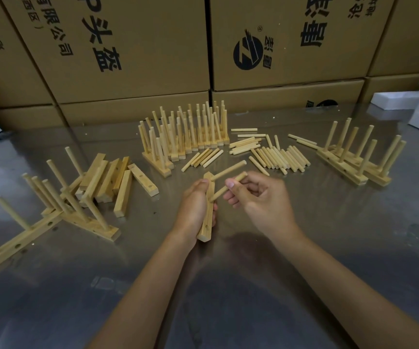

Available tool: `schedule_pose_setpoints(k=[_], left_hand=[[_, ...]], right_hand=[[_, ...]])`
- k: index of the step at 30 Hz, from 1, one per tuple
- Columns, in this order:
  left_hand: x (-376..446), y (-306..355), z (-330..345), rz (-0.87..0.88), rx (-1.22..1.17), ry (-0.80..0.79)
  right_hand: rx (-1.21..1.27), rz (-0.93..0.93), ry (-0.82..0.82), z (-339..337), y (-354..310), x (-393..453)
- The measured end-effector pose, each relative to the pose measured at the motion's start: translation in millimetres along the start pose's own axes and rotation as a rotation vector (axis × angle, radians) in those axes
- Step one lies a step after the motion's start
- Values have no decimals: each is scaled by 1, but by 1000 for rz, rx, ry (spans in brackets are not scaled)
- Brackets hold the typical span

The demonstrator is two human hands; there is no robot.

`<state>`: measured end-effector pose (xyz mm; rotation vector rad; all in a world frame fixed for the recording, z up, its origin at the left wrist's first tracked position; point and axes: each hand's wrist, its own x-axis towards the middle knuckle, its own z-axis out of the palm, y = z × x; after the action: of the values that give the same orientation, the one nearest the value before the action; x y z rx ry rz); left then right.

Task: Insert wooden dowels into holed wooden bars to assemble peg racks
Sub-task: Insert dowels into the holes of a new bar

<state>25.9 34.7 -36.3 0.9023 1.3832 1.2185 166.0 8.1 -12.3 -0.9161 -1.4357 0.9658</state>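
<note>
My left hand (194, 207) grips a holed wooden bar (207, 222), held upright over the metal table. One dowel (228, 168) sticks out of the bar's top hole, pointing right. My right hand (258, 195) pinches a second dowel (224, 188) whose left tip sits at the bar's middle hole. A lower hole in the bar is open. Loose dowels (276, 154) lie in a heap just beyond my hands. Bare holed bars (118, 180) are piled to the left.
Finished racks stand in a tight row (188, 137) at the back centre, more (354, 157) at the right and partly filled ones (52, 210) at the left. Printed cardboard boxes (140, 46) wall off the table's far edge. White foam pieces (394, 99) lie at the back right.
</note>
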Motion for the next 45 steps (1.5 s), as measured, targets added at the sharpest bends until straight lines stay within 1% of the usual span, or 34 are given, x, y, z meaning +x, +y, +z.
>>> schedule_pose_setpoints(k=[6, 10, 12, 14, 16, 18, 21, 23, 26, 28, 32, 37, 41, 45], left_hand=[[-1, -3, 4, 39, 6, 50], [-1, -4, 4, 57, 13, 69], [0, -4, 4, 57, 9, 73], [-1, -3, 3, 55, 8, 62], [-3, -1, 2, 63, -3, 39], [-4, 0, 2, 76, -17, 36], [-5, 3, 2, 63, -50, 42], [-6, 4, 1, 48, -74, 36], [-6, 3, 1, 42, -88, 36], [-5, 2, 1, 33, -104, 32], [-3, 2, -4, -43, -196, 29], [-4, 0, -4, 62, -74, 3], [-4, -1, 0, 82, -50, -14], [-4, -3, 2, 84, -39, 2]], right_hand=[[23, -26, 32, 5, 2, -4], [56, 19, 64, 7, 3, -5], [79, 85, 38, 4, 1, -3], [103, 163, -27, -2, -2, 2], [55, 190, -84, -10, -5, 7], [-121, 133, -115, -18, -6, 9], [-552, -125, -181, -28, -9, 9], [-779, -285, -240, -29, -13, 7], [-963, -423, -237, -28, -15, 7], [-1008, -442, -254, -26, -14, 5], [-1067, -446, -316, -14, -11, -2], [-1123, -439, -332, -17, -14, 1], [-1115, -467, -332, -18, -17, 3], [-1110, -504, -315, -17, -18, 3]])
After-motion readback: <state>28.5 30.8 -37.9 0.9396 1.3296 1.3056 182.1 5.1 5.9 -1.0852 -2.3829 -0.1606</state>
